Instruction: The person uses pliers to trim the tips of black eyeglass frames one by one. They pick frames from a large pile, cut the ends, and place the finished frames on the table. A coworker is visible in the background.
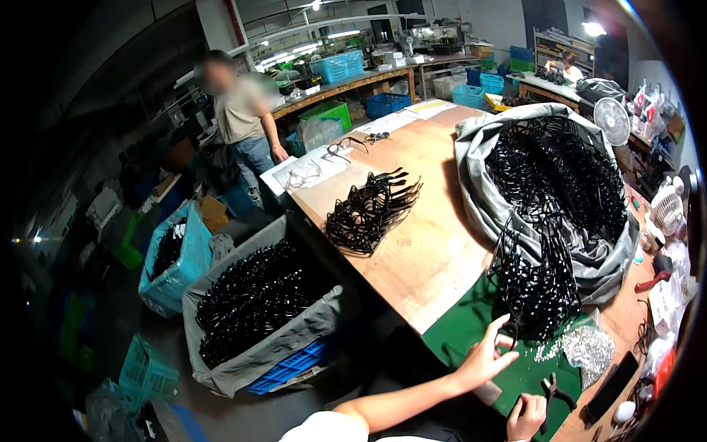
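Currently, left hand (pixel 486 361): raised above green mat (pixel 458 324), thumb and fingers pinching black glasses frame (pixel 515 331).
Right hand (pixel 526 417): curled at the mat's near edge against pliers (pixel 550 394); cannot tell whether gripping.
Frame heap (pixel 537 287): glossy, tangled, spilling from fabric sack (pixel 610 281) onto the mat's far edge.
Clear bag (pixel 588 352): silvery bits, mat's right edge.

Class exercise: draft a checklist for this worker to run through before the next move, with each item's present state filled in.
1. Left hand has a black frame between thumb and fingers: ok.
2. Right hand is at the pliers: ok.
3. Right hand's grip is firm: cannot tell, since the fingers hide it.
4. Pliers are apart from the held frame: ok.
5. Small silvery pieces all inside the clear bag: not ok, some lie loose.
6. Held frame is undamaged: cannot tell, too small.
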Tool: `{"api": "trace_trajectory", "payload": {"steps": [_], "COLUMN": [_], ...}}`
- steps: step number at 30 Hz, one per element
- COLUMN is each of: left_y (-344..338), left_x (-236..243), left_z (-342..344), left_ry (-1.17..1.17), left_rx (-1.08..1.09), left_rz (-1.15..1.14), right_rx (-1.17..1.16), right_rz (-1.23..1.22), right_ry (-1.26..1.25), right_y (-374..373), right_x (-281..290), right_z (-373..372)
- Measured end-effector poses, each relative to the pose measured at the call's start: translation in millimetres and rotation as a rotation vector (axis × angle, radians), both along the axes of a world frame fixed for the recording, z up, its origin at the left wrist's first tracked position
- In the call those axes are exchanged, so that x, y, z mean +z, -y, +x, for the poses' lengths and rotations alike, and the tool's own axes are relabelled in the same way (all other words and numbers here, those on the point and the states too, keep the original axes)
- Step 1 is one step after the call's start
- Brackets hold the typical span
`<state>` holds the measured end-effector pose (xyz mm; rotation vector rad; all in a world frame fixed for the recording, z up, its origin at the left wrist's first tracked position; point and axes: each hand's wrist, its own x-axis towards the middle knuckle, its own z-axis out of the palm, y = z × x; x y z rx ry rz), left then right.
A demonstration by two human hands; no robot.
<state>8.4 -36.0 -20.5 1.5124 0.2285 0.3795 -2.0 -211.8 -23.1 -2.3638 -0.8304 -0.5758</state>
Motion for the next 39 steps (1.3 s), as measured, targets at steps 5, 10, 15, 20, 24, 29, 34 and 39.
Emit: {"api": "trace_trajectory", "payload": {"steps": [5, 10, 15, 20, 24, 29, 34, 39], "left_y": [-3.2, -7.6, 19.6, 16.2, 29.6, 13.4, -2.3, -19.3], "left_x": [51.6, 43.9, 45.0, 44.8, 22.6, -36.2, -60.5, -62.5], "left_z": [-24.4, -34.8, -20.9, -8.4, 14.1, 45.5, 75.2, 99.5], "left_ry": [0.16, 0.101, 0.082, 0.106, 0.126, -0.016, 0.031, 0.101], "left_rx": [0.044, 0.167, 0.282, 0.07, 0.084, 0.028, 0.054, 0.117], "left_rz": [-0.292, -0.464, -0.349, -0.295, -0.039, 0.387, 0.645, 0.688], "right_rx": [0.052, 0.103, 0.253, 0.031, -0.018, -0.035, -0.013, 0.134], "right_rz": [0.073, -0.046, 0.129, -0.26, -0.34, -0.254, 0.493, 0.556], "right_ry": [-0.097, -0.163, -0.477, -0.411, -0.339, -0.256, -0.667, -0.803], "right_y": [17.7, 15.5, 52.9, 105.2, 90.3, 82.8, 69.3, 37.3], "right_x": [-44.2, -49.9, -25.1, 14.4, -11.6, -26.8, -13.0, -28.6], "right_z": [44.4, 55.4, 71.9, 99.7, 88.7, 88.4, 82.1, 80.7]}}
